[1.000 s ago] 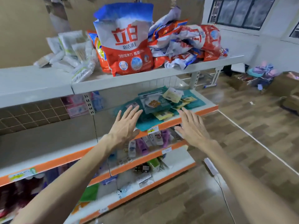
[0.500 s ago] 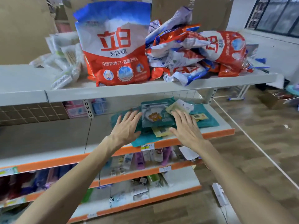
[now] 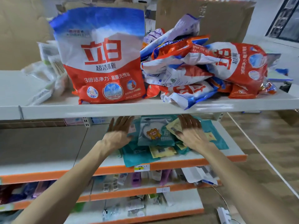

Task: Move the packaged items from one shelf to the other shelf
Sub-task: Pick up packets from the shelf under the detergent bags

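A heap of flat teal and yellow packets [image 3: 156,135] lies on the second shelf [image 3: 229,156], the one with an orange front edge. My left hand [image 3: 119,135] rests flat on the heap's left side, fingers spread. My right hand [image 3: 190,132] lies flat on its right side, over a yellow packet. Between my hands is a teal packet with a cartoon figure. Neither hand has closed around anything. The top shelf [image 3: 145,107] hides my fingertips.
The top shelf carries an upright red, white and blue detergent bag [image 3: 103,62], a pile of similar bags [image 3: 202,68] to its right and clear packets [image 3: 48,73] to its left. Lower shelves [image 3: 145,189] hold small goods. Wooden floor lies at right.
Both hands have reached further in and now lie on the packet heap, under the top shelf. The view has moved closer to the shelves.
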